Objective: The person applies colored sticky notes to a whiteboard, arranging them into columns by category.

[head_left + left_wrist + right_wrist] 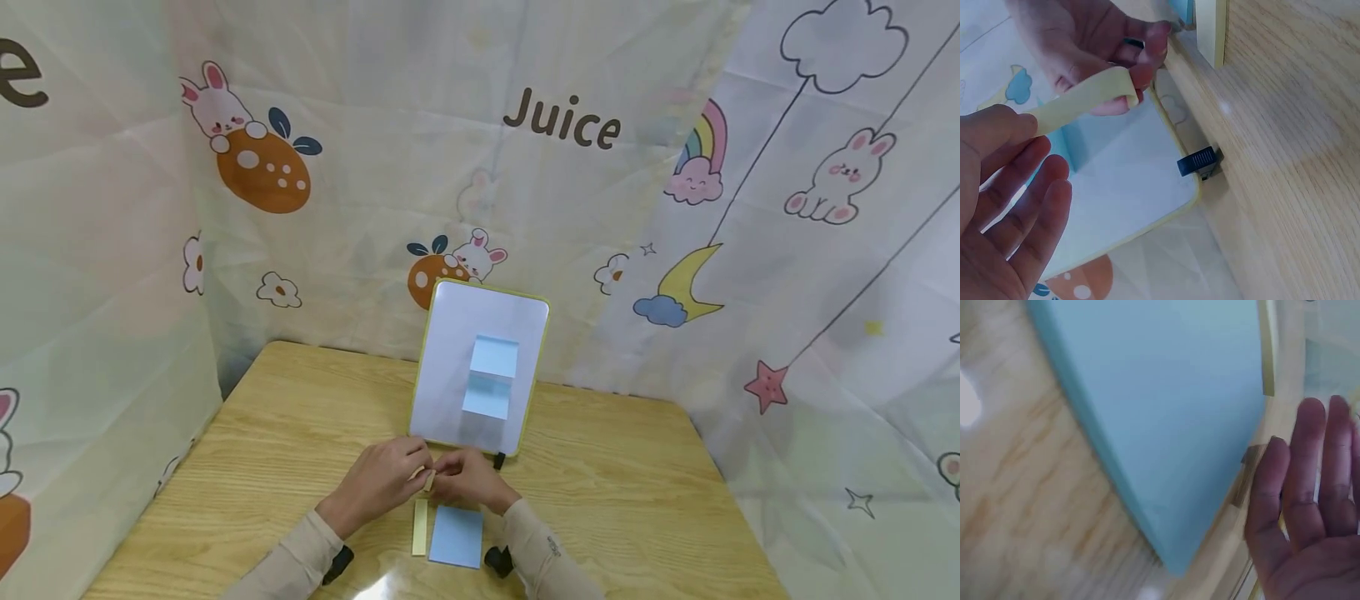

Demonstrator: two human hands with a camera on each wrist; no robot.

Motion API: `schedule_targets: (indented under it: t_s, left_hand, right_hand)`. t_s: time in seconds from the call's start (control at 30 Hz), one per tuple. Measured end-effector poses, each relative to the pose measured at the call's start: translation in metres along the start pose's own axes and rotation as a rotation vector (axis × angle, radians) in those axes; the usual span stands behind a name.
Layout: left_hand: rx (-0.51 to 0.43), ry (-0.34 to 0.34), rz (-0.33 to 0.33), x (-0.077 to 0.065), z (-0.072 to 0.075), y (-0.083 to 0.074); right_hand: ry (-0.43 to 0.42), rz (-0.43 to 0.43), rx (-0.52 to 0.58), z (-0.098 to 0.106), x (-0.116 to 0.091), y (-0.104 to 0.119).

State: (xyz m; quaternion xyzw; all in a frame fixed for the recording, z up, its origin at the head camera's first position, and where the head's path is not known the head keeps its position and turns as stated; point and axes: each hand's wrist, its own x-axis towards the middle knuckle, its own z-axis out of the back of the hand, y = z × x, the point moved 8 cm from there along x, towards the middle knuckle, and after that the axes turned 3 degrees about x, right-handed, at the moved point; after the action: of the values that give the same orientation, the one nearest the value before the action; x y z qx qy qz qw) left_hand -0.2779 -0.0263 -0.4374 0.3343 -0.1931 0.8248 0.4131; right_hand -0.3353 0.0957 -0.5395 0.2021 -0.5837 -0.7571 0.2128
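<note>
My left hand point(386, 475) pinches one end of a pale yellow sticky-note strip point(1085, 100) between thumb and index finger, its other fingers loosely bent. At the strip's far end, which curls over, are the fingertips of my right hand point(468, 479); they appear to pinch it. Both hands are close together above the table, in front of a small whiteboard point(446, 367). Two light blue sticky notes point(495, 357) are on the board, one above the other. Nearer to me lie a blue sticky-note pad point(456, 537) and a narrow yellow strip pad point(419, 529), side by side.
The whiteboard leans upright on the wooden table point(300, 417), with a black foot point(1197, 162) at its lower edge. Printed fabric walls point(375, 167) surround the table at the back and both sides. Black wrist devices point(498, 561) sit under the forearms.
</note>
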Motion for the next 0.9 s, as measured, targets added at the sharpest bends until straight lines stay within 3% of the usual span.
schedule_targets:
  t_s: [0.1,0.23,0.4,0.57,0.7,0.9]
  left_hand:
    - [-0.008,0.0,-0.001,-0.001,0.003,-0.002]
    - [-0.001,0.002,-0.004,-0.001,0.008,-0.003]
    - [-0.006,0.007,-0.045,0.003,0.012,-0.006]
    - [0.003,-0.008,-0.083,0.013,0.016,0.0]
    - [0.047,0.01,-0.082,0.028,0.016,0.013]
    - [0.117,0.076,-0.035,0.047,0.008,0.031]
  right_hand:
    - [0.028,0.027,-0.061,-0.003,0.001,0.006]
    - [0.039,0.132,-0.311,-0.007,0.004,0.029]
    - [-0.006,0.272,-0.656,-0.008,0.002,0.078]
    - [-0.088,0.408,-0.884,0.003,0.004,0.133]
    - [-0.191,0.453,-0.955,0.023,0.013,0.162]
    - [-0.268,0.401,-0.965,0.045,0.03,0.171]
